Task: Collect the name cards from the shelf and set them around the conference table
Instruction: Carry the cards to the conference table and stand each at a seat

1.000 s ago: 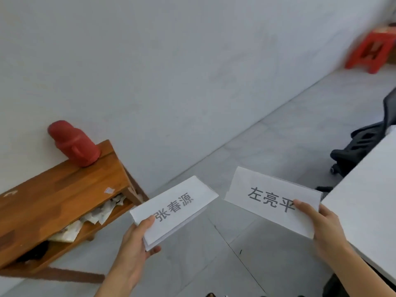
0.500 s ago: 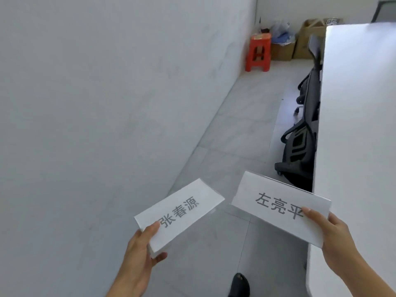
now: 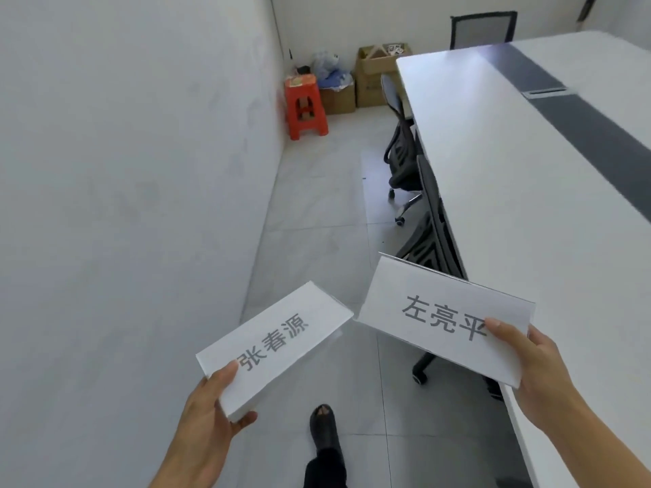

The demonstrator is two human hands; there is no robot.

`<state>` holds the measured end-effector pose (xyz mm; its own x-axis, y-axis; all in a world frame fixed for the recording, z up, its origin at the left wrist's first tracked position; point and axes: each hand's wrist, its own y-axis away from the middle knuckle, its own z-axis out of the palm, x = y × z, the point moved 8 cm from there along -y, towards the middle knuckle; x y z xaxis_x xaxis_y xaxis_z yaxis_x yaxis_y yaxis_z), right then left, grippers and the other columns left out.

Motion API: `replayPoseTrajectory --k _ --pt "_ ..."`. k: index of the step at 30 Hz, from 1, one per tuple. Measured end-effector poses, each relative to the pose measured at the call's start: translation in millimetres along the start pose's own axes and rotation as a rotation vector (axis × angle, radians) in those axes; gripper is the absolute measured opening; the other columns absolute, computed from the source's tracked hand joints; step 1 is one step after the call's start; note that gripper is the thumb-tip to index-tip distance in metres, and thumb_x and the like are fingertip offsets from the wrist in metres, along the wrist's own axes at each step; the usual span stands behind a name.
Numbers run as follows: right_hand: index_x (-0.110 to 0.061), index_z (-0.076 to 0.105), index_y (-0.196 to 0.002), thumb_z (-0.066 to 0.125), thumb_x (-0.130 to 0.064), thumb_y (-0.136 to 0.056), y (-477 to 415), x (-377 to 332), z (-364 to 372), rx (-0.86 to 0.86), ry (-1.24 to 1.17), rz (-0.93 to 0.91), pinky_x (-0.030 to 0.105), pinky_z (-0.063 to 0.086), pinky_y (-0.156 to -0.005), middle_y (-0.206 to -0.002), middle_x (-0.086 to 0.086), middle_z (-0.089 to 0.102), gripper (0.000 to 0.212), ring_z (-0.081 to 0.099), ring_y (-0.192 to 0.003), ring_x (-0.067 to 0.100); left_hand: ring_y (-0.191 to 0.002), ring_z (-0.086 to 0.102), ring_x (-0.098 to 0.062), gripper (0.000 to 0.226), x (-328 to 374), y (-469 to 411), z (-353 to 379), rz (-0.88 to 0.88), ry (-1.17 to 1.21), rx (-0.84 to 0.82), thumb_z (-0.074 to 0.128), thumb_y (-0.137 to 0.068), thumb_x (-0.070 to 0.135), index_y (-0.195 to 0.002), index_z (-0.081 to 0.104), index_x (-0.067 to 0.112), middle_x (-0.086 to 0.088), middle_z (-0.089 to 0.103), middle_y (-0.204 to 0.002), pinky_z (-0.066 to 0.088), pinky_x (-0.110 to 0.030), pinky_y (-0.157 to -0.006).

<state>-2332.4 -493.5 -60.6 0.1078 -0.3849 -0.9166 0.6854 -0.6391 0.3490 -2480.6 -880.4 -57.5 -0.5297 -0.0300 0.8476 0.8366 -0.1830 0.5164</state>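
My left hand (image 3: 202, 422) grips a folded white name card (image 3: 278, 341) printed with grey characters, held low over the tiled floor. My right hand (image 3: 535, 373) pinches the right end of a second white name card (image 3: 436, 311), which hangs beside the near edge of the long white conference table (image 3: 510, 191). The two cards sit side by side, almost touching at their inner corners. The shelf is out of view.
Black office chairs (image 3: 428, 213) are tucked along the table's left side. A white wall runs along the left. At the far end stand a red plastic stool (image 3: 304, 107) and cardboard boxes (image 3: 370, 79). My black shoe (image 3: 324, 426) is on the floor aisle.
The view has swung right, away from the wooden shelf, and now faces down the aisle beside the table. Both hands still hold their cards in the same way.
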Motion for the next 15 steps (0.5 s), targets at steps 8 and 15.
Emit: replayPoseTrajectory --k 8,15 --pt "-0.013 0.067 -0.106 0.056 -0.016 -0.09 -84.3 -42.9 6.0 0.347 -0.171 -0.045 0.039 0.05 -0.079 -0.103 0.009 0.072 0.019 0.068 -0.085 0.024 -0.088 0.058 -0.023 0.067 127.7 -197.4 114.2 -0.042 -0.201 -0.348 0.071 -0.056 0.046 -0.117 0.062 0.021 -0.005 0.07 -0.109 0.046 -0.04 -0.072" --pt "-0.005 0.053 -0.122 0.046 0.0 -0.097 -108.0 -67.5 -9.4 0.638 -0.315 -0.091 0.005 0.049 -0.063 -0.072 -0.033 0.071 0.027 0.067 -0.072 -0.015 -0.09 0.059 -0.022 0.053 179.3 -301.7 254.0 -0.07 -0.323 -0.593 0.063 -0.068 0.04 -0.118 0.06 0.02 -0.003 0.069 -0.108 0.048 -0.041 -0.074"
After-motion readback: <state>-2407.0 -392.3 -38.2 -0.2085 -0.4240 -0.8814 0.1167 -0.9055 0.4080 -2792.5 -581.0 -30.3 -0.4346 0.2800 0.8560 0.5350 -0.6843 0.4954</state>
